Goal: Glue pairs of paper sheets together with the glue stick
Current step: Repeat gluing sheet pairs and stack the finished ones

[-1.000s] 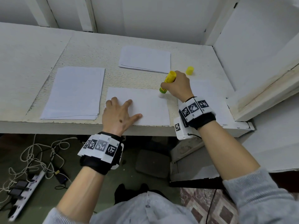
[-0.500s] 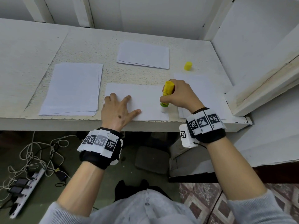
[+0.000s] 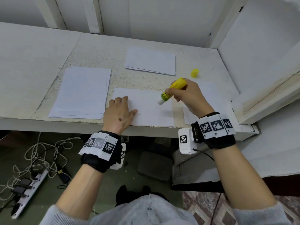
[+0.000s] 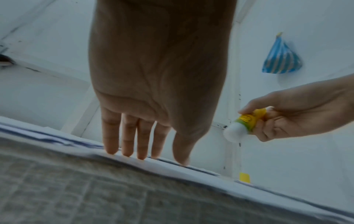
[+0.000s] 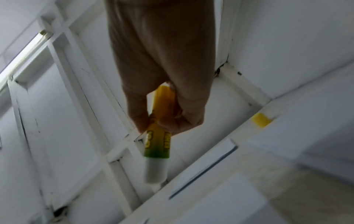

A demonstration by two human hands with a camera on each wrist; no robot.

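1. The single sheet (image 3: pixel 146 106) lies at the front edge of the shelf (image 3: pixel 97 51), and every place below is told from this sheet. It likely sits there so both hands reach it easily.
2. The left hand (image 3: pixel 119 113) lies flat on the sheet's left part, fingers straight and spread, gripping nothing. I judge it is there to pin the paper so it cannot slide under the glue strokes.
3. The right hand (image 3: pixel 186 95) has its fingers curled round the glue stick (image 3: pixel 172 90), over the sheet's right part. The stick tilts with its white tip down toward the paper. Whether the tip touches the paper, I cannot tell.
4. The yellow cap (image 3: pixel 194 73) stands beyond the sheet's far right corner, probably parked out of the stroke path yet handy.
5. A paper stack (image 3: pixel 82 93) lies just left of the sheet, a smaller stack (image 3: pixel 151 61) beyond it, and more paper (image 3: pixel 209 88) to its right. I cannot tell which is supply and which is finished pairs.
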